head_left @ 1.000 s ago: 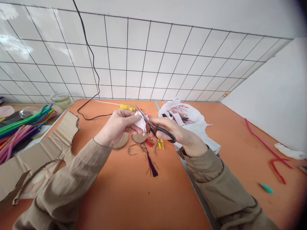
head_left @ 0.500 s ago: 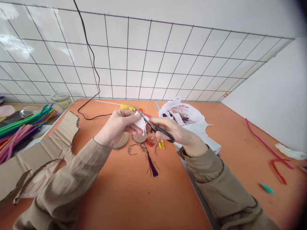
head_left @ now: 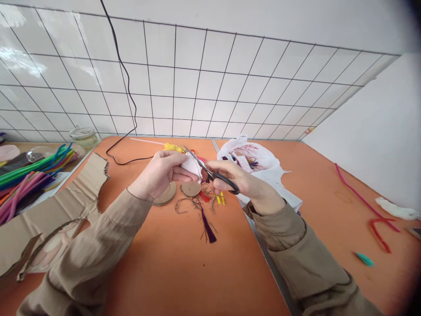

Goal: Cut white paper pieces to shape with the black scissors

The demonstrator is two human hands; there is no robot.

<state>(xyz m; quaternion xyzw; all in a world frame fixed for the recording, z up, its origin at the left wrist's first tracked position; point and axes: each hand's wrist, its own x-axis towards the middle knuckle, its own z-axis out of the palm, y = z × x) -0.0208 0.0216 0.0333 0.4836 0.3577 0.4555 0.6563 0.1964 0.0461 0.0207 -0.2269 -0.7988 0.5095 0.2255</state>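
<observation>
My left hand (head_left: 167, 171) is closed on a small white piece (head_left: 191, 166), which looks like folded cloth or paper. In my right hand (head_left: 232, 177) is a pair of scissors (head_left: 226, 181) with black handles, its blades lying along the right edge of the white piece. Whether the blades are cutting into it I cannot tell. Below the hands, two round cardboard discs (head_left: 190, 188) rest on the orange table (head_left: 197, 281). A dark purple tassel (head_left: 208, 226) lies nearer to me, among thin brown scraps (head_left: 180, 206). Short yellow strips (head_left: 221, 199) lie under my right hand.
A white plastic bag (head_left: 263, 158) with odds and ends stands behind my right hand. Torn cardboard (head_left: 66, 197) lies at left, beside bundled pipe cleaners (head_left: 29, 175). A yellow-handled tool (head_left: 173, 147) with a black cord (head_left: 128, 87) lies behind my left hand.
My left thumb and fingers have shifted slightly on the white piece, which now shows more of its face. The scissors remain beside it, almost unmoved.
</observation>
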